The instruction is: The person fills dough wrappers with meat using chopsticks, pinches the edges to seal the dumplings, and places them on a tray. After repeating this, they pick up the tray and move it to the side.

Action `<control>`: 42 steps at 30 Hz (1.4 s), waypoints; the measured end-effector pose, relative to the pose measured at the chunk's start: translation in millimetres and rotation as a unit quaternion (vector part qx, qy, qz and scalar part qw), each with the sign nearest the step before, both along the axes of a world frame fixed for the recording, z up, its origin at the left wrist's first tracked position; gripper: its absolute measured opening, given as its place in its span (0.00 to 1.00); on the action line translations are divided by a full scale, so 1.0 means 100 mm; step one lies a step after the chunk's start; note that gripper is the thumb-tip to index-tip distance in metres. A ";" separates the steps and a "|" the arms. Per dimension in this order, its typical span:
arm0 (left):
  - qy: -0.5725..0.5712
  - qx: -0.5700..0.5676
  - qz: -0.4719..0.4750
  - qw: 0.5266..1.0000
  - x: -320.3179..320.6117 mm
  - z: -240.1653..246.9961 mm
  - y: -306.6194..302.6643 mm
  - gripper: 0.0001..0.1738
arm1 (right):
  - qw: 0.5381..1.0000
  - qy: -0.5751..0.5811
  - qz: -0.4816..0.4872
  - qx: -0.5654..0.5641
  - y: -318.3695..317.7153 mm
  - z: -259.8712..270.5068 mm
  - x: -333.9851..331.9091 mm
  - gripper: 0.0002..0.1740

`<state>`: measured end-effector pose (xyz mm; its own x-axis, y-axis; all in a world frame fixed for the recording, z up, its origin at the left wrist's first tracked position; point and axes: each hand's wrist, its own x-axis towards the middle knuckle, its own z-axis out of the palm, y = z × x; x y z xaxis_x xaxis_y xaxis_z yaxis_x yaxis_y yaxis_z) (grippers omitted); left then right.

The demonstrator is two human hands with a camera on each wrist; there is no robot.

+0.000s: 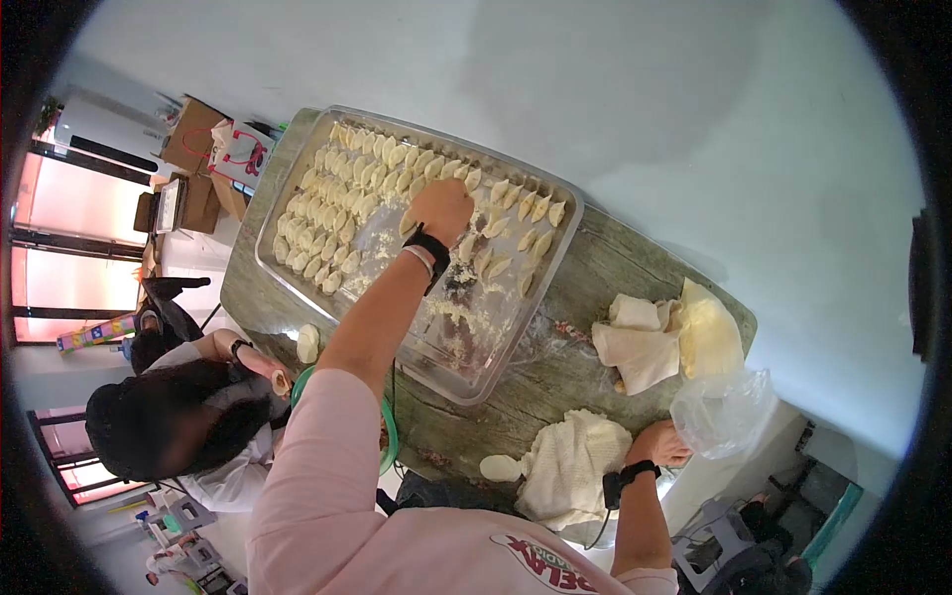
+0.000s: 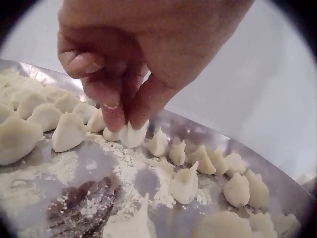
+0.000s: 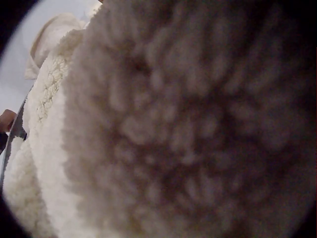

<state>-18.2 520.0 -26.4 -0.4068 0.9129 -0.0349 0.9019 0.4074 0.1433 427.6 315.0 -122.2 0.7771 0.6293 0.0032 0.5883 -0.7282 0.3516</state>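
Between thumb and fingertips my left hand (image 1: 441,210) pinches a pale dumpling (image 2: 132,135), low over the metal tray (image 1: 416,372). Rows of raw dumplings (image 1: 327,213) crowd one end of this tray, and a looser group (image 1: 496,266) stands toward its other end. Loose flour (image 2: 153,173) dusts the bare metal between them. My right hand (image 1: 659,444) is at the table's near edge, beside a cream textured towel (image 1: 580,461) and a clear plastic bag (image 1: 722,412); its fingertips are hidden. Towel fabric (image 3: 188,119) fills most of the right wrist view.
Beyond the towel lie folded cream cloths (image 1: 640,342) and a yellowish bag (image 1: 709,332) on the marbled table (image 1: 555,367). A pale round piece (image 1: 501,468) sits by the towel. At left, another person (image 1: 223,476) works near a green-rimmed bowl (image 1: 389,436), partly behind my arm.
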 end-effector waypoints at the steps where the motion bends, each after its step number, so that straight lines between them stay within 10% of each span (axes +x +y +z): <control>1: -0.006 0.023 -0.008 1.000 0.02 0.01 0.03 0.09 | 1.000 0.000 0.001 0.001 0.01 0.01 -0.01 0.28; 19: -0.007 0.025 0.085 0.996 0.11 -0.33 0.18 0.08 | 0.995 -0.075 0.059 0.035 -0.10 -0.13 0.05 0.24; 31: -0.119 0.132 0.073 0.981 0.13 -0.19 0.05 0.14 | 0.996 0.092 0.007 0.010 0.01 0.10 0.01 0.27; 42: -0.068 -0.042 -0.042 0.996 0.41 -0.01 -0.14 0.08 | 0.997 0.074 -0.026 -0.026 0.11 0.42 -0.20 0.31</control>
<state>22.4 506.3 -27.2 -0.3154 0.9350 -0.1622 0.9082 0.3470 0.2341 407.8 325.6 -80.7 0.7984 0.5844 -0.1450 0.5982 -0.7425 0.3015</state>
